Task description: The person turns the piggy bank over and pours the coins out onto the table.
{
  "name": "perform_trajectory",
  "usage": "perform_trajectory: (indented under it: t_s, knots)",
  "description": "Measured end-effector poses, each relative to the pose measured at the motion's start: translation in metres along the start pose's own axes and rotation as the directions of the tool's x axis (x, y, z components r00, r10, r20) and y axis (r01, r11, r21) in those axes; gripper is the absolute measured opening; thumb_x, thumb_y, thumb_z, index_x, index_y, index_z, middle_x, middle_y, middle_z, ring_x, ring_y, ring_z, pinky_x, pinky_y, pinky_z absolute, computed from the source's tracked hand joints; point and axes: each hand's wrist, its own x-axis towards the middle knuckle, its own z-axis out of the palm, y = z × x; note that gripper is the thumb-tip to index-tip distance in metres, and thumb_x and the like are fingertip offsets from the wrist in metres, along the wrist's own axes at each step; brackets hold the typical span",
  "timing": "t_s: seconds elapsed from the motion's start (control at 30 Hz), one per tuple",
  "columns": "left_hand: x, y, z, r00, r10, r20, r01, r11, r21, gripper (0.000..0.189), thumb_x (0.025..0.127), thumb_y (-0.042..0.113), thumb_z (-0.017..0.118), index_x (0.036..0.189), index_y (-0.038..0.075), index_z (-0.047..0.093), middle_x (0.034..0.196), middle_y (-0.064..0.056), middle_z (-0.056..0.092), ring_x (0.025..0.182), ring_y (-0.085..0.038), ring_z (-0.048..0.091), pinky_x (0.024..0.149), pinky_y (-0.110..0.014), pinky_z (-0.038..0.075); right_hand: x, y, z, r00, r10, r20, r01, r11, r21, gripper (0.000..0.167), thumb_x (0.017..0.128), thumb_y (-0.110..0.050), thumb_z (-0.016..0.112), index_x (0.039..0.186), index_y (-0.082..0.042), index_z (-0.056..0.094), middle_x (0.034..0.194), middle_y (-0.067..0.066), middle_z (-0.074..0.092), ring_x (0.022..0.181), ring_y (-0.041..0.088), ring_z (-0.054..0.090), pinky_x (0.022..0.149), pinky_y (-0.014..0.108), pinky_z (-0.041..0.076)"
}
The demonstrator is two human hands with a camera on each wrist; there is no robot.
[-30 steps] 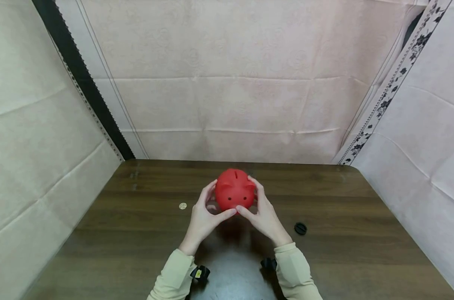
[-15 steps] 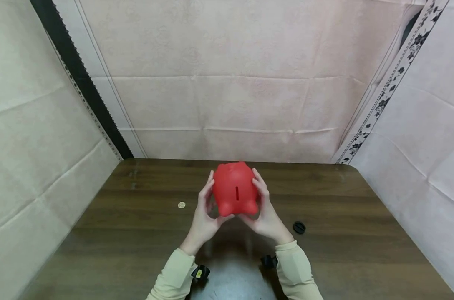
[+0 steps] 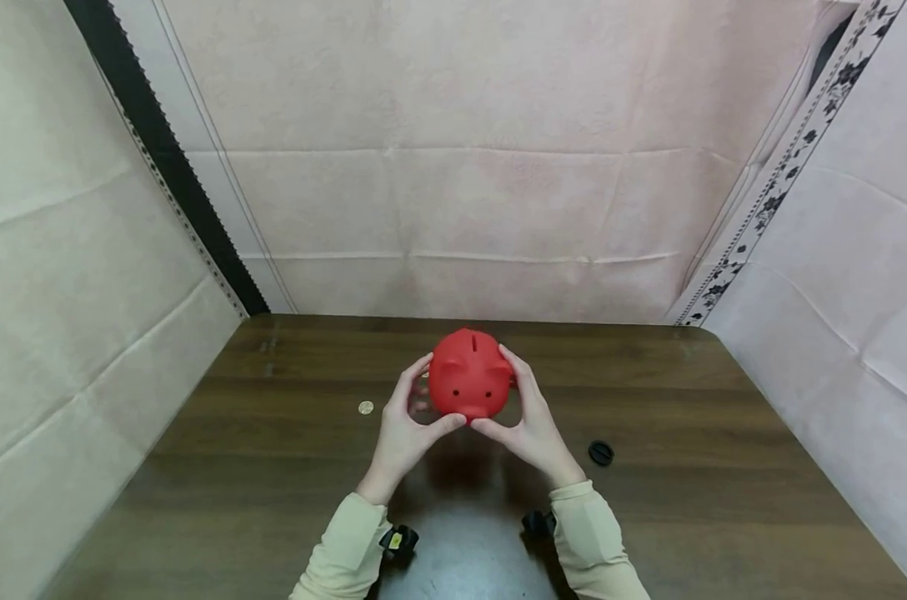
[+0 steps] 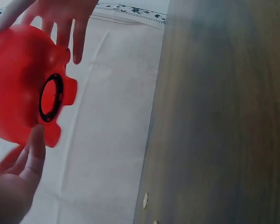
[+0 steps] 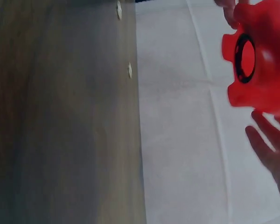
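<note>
A red piggy bank [image 3: 468,377] is held up over the wooden table in the head view, its face toward me and its coin slot on top. My left hand [image 3: 407,435] grips its left side, thumb at the front near the snout. On the opposite side my right hand [image 3: 530,429] holds it the same way. In the left wrist view the round belly hole [image 4: 49,98] has a black rim and no plug in it. The black plug [image 3: 600,452] lies on the table to the right. A gold-coloured coin [image 3: 366,407] lies left of my left hand.
A second coin [image 5: 129,70] lies near the far part of the wooden table [image 3: 236,483], partly behind my left fingers in the head view. Pale cloth [image 3: 453,208] hangs behind the table and along both sides.
Half a second ago the piggy bank was tipped forward, its top and slot toward me. It has rocked back, and its face shows again. Both hands keep their hold; coin and plug stay put.
</note>
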Motion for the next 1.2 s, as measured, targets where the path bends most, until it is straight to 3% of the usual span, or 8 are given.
perform_trajectory:
  t_s: [0.2,0.37,0.57,0.7,0.8,0.9,1.03,1.2]
  knots:
    - [0.004,-0.001,0.003,0.992,-0.119,-0.038,0.121,0.991,0.058,0.07,0.076,0.032,0.082,0.134,0.027,0.044,0.12,-0.003,0.057,0.083,-0.019,0.065,0.074,-0.028,0.058,0.002,0.002,0.003,0.979,0.195,0.053,-0.195,0.981,-0.006,0.085,0.084,-0.042,0.071,0.153,-0.027,0.022,0.146,0.004,0.042,0.125,0.026,0.048,0.094,0.05,0.053]
    - [0.008,-0.003,0.001,0.97,-0.233,-0.064,0.24,0.963,0.126,0.062,0.079,0.041,0.077,0.13,0.02,0.05,0.103,-0.01,0.062,0.068,-0.017,0.062,0.06,-0.027,0.056,0.003,0.003,0.002,0.946,0.313,0.083,-0.302,0.945,-0.124,0.073,0.087,-0.049,0.065,0.148,-0.022,0.035,0.133,0.004,0.058,0.113,0.025,0.059,0.091,0.048,0.054]
    - [0.008,-0.006,-0.002,0.925,-0.375,-0.066,0.381,0.908,0.177,0.049,0.085,0.052,0.067,0.115,0.015,0.06,0.07,-0.007,0.056,0.045,-0.02,0.054,0.044,-0.029,0.047,0.006,0.001,0.007,0.928,0.369,0.059,-0.32,0.865,-0.386,0.056,0.089,-0.055,0.059,0.129,-0.016,0.058,0.083,0.0,0.07,0.074,0.012,0.063,0.071,0.033,0.053]
    - [0.007,-0.008,-0.001,0.919,-0.389,-0.058,0.393,0.902,0.18,0.043,0.088,0.051,0.064,0.109,0.013,0.062,0.063,-0.004,0.051,0.038,-0.017,0.049,0.042,-0.034,0.049,0.006,-0.002,0.011,0.931,0.361,0.059,-0.279,0.805,-0.524,0.056,0.09,-0.057,0.055,0.121,-0.012,0.064,0.06,-0.002,0.057,0.057,0.011,0.053,0.061,0.03,0.046]
    - [0.006,-0.009,0.0,0.921,-0.386,-0.043,0.388,0.905,0.178,0.043,0.089,0.049,0.064,0.11,0.012,0.063,0.064,-0.005,0.051,0.038,-0.016,0.051,0.045,-0.038,0.052,0.004,-0.002,0.012,0.935,0.352,0.053,-0.271,0.801,-0.534,0.055,0.089,-0.057,0.056,0.119,-0.011,0.063,0.055,-0.002,0.052,0.052,0.011,0.05,0.058,0.028,0.044]
    - [0.006,-0.008,0.001,0.933,-0.357,-0.039,0.358,0.918,0.173,0.043,0.089,0.046,0.065,0.117,0.013,0.063,0.068,-0.008,0.054,0.042,-0.017,0.055,0.05,-0.038,0.054,0.003,-0.001,0.013,0.928,0.372,0.031,-0.314,0.822,-0.475,0.059,0.088,-0.058,0.058,0.125,-0.012,0.059,0.063,0.0,0.06,0.057,0.01,0.055,0.059,0.027,0.047]
    - [0.006,-0.003,0.003,0.962,-0.271,-0.045,0.275,0.948,0.163,0.043,0.088,0.038,0.069,0.124,0.017,0.062,0.078,-0.011,0.059,0.056,-0.017,0.06,0.056,-0.029,0.055,0.001,0.0,0.011,0.918,0.396,-0.018,-0.38,0.865,-0.329,0.067,0.087,-0.055,0.062,0.138,-0.014,0.049,0.096,0.006,0.072,0.079,0.016,0.066,0.074,0.034,0.057]
    - [0.005,-0.001,0.005,0.987,-0.161,-0.018,0.162,0.977,0.136,0.049,0.087,0.027,0.071,0.134,0.021,0.056,0.109,-0.012,0.057,0.08,-0.017,0.06,0.072,-0.023,0.055,0.001,0.0,0.011,0.929,0.368,-0.048,-0.371,0.918,-0.138,0.072,0.086,-0.046,0.069,0.145,-0.02,0.038,0.128,0.008,0.063,0.099,0.025,0.067,0.084,0.04,0.058]
